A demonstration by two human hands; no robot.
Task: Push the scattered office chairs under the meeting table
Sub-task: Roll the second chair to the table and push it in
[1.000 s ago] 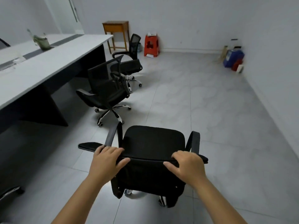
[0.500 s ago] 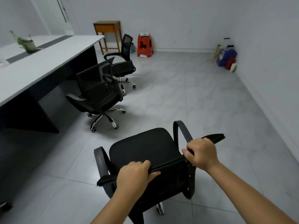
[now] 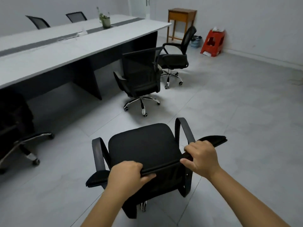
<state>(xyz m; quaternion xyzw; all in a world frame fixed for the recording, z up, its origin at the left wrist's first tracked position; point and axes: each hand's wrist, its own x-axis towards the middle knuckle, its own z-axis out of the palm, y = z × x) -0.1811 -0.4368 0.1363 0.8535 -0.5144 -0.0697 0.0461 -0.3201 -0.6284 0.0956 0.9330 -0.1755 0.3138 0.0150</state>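
Below my head camera, on grey floor tile (image 3: pixel 229 112), stands the black office chair (image 3: pixel 142 145) I have hold of. Both my hands are on the top edge of its backrest: left hand (image 3: pixel 126 176) curled over the rail near the left armrest, thumb tucked underneath; right hand (image 3: pixel 201 158) curled over the rail near the right armrest. Firm grip both sides. Seat faces away from me, angled toward the table.

Meeting table (image 3: pixel 65 51): long, pale top with a dark strip down the middle, dark panel legs, up and to the left, well apart from my chair. Small potted plant (image 3: pixel 105 20) on the strip.

Second chair (image 3: pixel 141 76) out on the floor just beside the table's near edge, mesh back toward me. Third chair (image 3: pixel 177 58) beyond it, near the table's end, turned sideways. Fourth chair (image 3: pixel 14 122) at far left, partly under the table, only base and a dark mass visible. Two chair backs (image 3: pixel 39 22) show behind the table's far side.

Against the far wall: wooden side table (image 3: pixel 182 17), red plastic stool (image 3: pixel 213 43).
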